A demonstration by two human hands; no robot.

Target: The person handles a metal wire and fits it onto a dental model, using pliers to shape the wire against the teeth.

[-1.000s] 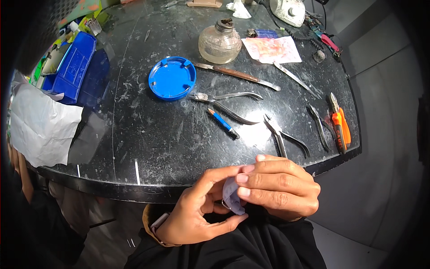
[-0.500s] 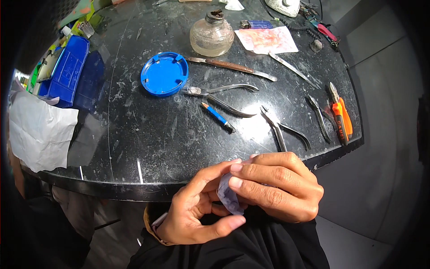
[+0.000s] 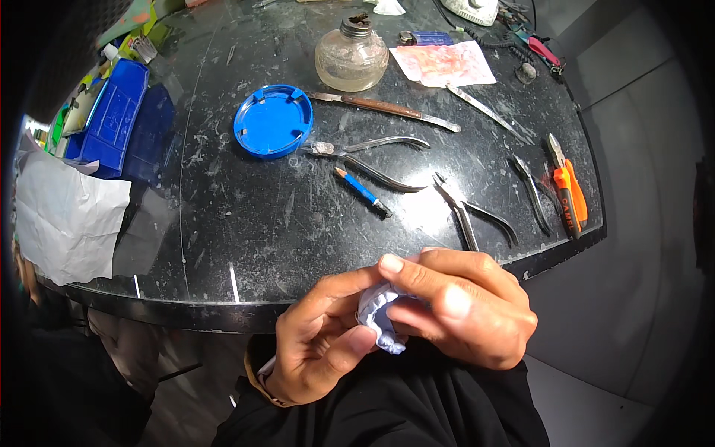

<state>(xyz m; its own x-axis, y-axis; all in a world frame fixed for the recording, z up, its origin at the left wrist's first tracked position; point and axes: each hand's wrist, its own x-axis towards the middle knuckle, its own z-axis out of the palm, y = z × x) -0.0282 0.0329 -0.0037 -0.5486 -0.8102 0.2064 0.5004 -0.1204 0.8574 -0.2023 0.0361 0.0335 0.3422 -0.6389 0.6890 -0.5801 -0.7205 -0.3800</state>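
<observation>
A pale blue dental cast (image 3: 383, 322), with a row of teeth along its rim, is held between my two hands over my lap, just off the table's front edge. My left hand (image 3: 320, 335) grips it from the left, thumb on the near end of the tooth row and fingers behind. My right hand (image 3: 469, 309) is closed round its right side, with a fingertip against the inner face. That hand's fingers cover the right part of the cast. Nearest to the hands on the table are slim metal pliers (image 3: 463, 212) with spread handles.
On the dark table (image 3: 246, 231) lie a blue pencil (image 3: 361, 191), larger pliers (image 3: 380, 175), a wooden-handled knife (image 3: 380, 107), a round blue lid (image 3: 273, 123) and orange-handled pliers (image 3: 568, 190). Farther back stands a glass spirit lamp (image 3: 351, 56). White paper (image 3: 71, 216) hangs over the left edge.
The cast has been turned in my hands, so its tooth row now shows. My left thumb has come in onto it, and my right fingers have shifted, one now at its inner face.
</observation>
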